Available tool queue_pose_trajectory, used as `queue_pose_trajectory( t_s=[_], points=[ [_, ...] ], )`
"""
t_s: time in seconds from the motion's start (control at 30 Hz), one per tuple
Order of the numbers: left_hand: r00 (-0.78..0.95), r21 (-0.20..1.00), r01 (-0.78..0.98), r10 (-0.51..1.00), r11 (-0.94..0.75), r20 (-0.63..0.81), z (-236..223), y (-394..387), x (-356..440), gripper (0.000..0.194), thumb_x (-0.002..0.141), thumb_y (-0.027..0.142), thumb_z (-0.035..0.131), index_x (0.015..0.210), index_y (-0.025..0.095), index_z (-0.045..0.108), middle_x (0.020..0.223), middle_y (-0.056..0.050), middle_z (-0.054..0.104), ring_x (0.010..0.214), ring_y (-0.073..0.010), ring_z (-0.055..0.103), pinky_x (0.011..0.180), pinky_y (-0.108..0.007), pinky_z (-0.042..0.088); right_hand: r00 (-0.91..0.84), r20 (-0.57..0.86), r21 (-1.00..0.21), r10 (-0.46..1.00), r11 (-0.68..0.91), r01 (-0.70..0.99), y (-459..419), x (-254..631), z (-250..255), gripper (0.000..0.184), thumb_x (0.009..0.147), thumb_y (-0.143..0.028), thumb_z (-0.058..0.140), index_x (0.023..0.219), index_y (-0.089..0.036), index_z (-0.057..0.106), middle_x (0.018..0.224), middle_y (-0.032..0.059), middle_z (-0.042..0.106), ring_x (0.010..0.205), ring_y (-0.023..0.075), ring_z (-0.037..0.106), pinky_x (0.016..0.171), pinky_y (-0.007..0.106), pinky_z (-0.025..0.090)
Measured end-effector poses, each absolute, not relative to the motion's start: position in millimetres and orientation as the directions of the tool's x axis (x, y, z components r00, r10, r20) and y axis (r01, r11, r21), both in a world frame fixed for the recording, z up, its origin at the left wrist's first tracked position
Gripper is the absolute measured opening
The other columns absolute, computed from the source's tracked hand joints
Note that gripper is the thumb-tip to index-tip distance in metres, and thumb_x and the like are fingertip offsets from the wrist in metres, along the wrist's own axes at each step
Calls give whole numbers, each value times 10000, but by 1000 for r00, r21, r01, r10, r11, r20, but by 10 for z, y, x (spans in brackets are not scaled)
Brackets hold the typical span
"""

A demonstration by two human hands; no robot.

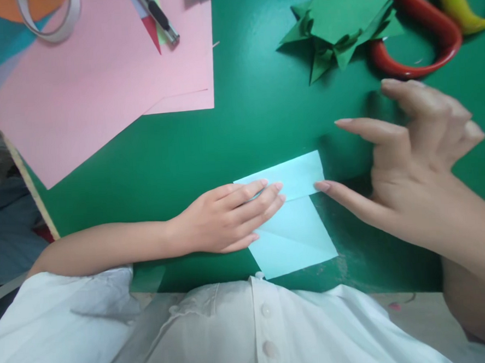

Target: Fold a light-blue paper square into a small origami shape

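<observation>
A light blue sheet of paper (pixel 294 236) lies near the front edge of the green table, its far part folded over into a band with a crease running across. My left hand (pixel 238 214) rests flat on the paper's left side, fingers stretched over the folded band and hiding part of it. At the right end of the fold, the thumb tip of my right hand (pixel 409 160) is at the paper's edge; whether it touches cannot be made out. The other fingers of that hand are raised and spread, with nothing held in them.
Pink paper sheets (pixel 109 85) cover the back left, with a black utility knife (pixel 158 17) and a whitish ring-shaped handle (pixel 58 28) on them. At the back right lie a folded green paper piece (pixel 347 16), red scissor handles (pixel 420 69) and a yellow handle (pixel 460 9).
</observation>
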State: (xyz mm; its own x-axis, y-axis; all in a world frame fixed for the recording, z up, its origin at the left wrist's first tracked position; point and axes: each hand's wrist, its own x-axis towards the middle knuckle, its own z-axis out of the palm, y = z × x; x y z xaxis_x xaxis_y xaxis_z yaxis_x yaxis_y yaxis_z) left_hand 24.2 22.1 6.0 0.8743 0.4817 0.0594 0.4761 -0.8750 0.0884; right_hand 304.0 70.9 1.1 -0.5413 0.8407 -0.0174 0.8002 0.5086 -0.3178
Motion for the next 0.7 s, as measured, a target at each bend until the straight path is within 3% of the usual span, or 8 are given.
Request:
queue_pose_trajectory(
  t_s=[0.13,0.27,0.4,0.53,0.7],
  points=[
    [872,96,479,486,-873,67,53,224,243,575,996,452,380,1436,97,484,1461,-80,555,1308,-238,517,967,-332,454,-649,97,-329,755,639,695,721,2976,35,441,915,-548,543,1191,-205,542,1337,215,443,1239,460,473,867,633,414],
    [872,97,480,486,-872,59,59,232,240,586,991,465,398,1440,96,478,1459,-76,557,1308,-233,515,979,-331,451,-688,153,-322,709,694,644,673,2888,-9,245,925,-387,582,1086,-206,539,1180,161,524,1065,361,552,820,554,446],
    [871,94,482,488,-871,56,61,232,239,623,991,512,382,1450,98,465,1464,-78,550,1314,-235,505,971,-334,453,-675,177,-279,716,694,664,617,2787,-41,187,930,-357,573,1011,-192,540,1072,138,538,994,320,542,796,484,411],
    [870,106,481,489,-870,64,53,231,238,669,979,575,372,1458,118,459,1456,-78,556,1295,-241,515,980,-340,448,-605,81,-205,792,607,767,560,2695,-45,209,950,-394,508,961,-194,565,1134,148,521,1075,350,490,803,463,367],
    [871,123,480,489,-869,54,49,230,233,651,973,571,402,1472,155,444,1455,-83,553,1294,-243,519,980,-344,441,-571,112,-130,813,582,803,500,2635,-75,283,945,-449,478,927,-186,582,1137,162,515,1068,365,466,769,459,341]
  ],
)
